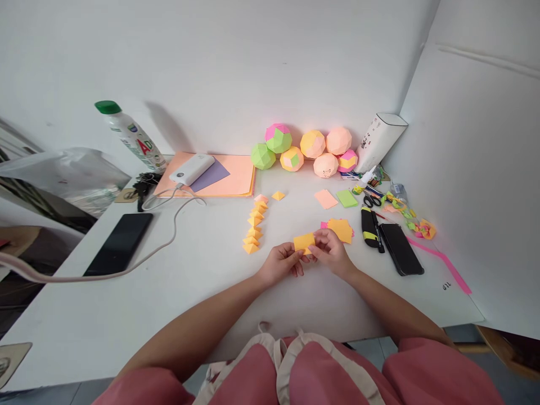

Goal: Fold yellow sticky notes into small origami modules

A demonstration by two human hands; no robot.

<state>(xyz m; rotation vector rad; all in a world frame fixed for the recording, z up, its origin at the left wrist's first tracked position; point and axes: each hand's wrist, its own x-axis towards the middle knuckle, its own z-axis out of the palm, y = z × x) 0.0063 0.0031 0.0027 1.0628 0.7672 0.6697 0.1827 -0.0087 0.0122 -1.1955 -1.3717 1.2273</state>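
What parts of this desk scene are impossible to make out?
Head view only:
- Orange paper: the lower edge is covered by the fingers of the left hand and right hand.
- White bottle: label print too small and tilted to read.
- White cable: runs off the left edge.
- Scraps by the scissors: too small and cluttered to identify.

Seven paper balls (304, 149) cluster against the wall, a power bank (192, 169) lies on peach paper sheets (236, 174), and a black phone (119, 243) rests left.
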